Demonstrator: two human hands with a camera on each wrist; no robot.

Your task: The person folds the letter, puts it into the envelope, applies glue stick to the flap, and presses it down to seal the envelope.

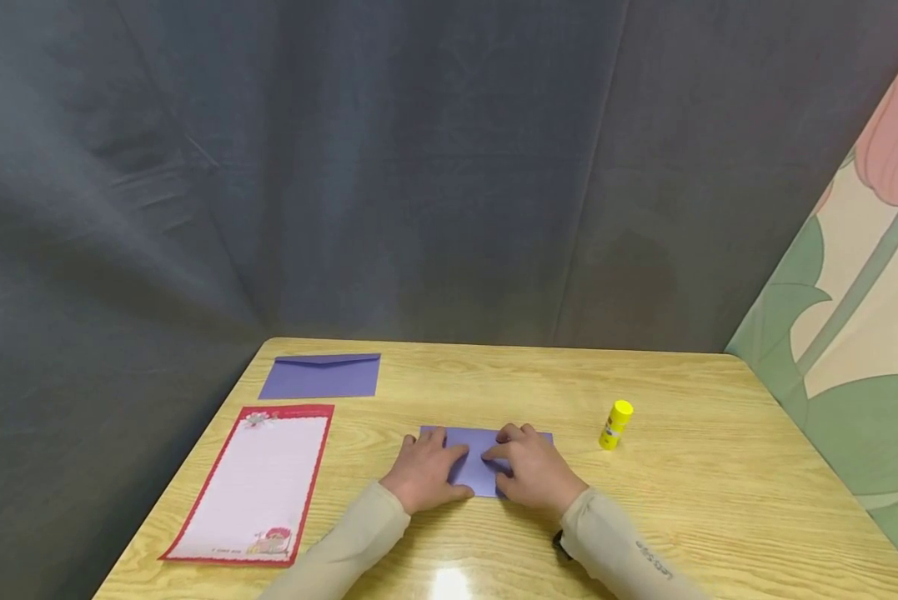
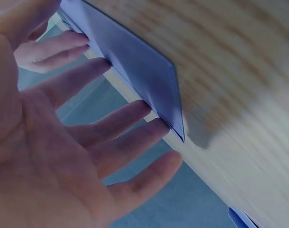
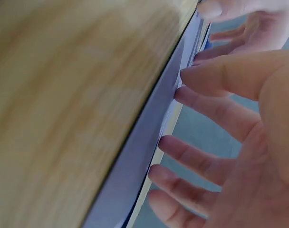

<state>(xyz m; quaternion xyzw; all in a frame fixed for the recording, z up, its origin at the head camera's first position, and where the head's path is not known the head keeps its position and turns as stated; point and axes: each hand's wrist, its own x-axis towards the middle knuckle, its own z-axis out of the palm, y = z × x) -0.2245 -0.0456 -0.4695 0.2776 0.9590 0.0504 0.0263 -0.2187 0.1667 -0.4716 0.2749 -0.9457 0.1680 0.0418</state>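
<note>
A purple envelope [image 1: 477, 477] lies flat on the table under both hands. My left hand [image 1: 423, 472] rests on its left part; in the left wrist view the fingers [image 2: 128, 111] stretch out, several tips touching the envelope. On the right part rests my right hand [image 1: 536, 469], its fingers spread and fairly straight in the right wrist view, with fingertips [image 3: 169, 142] on the paper. Neither hand grips anything. The hands cover the envelope's left and right parts in the head view.
A yellow glue stick [image 1: 615, 425] stands to the right. At the back left lies a second purple envelope [image 1: 321, 381]. A red-bordered sheet of letter paper [image 1: 257, 483] lies at the left on the wooden table [image 1: 704, 467]. Dark curtain [image 1: 433, 167] hangs behind.
</note>
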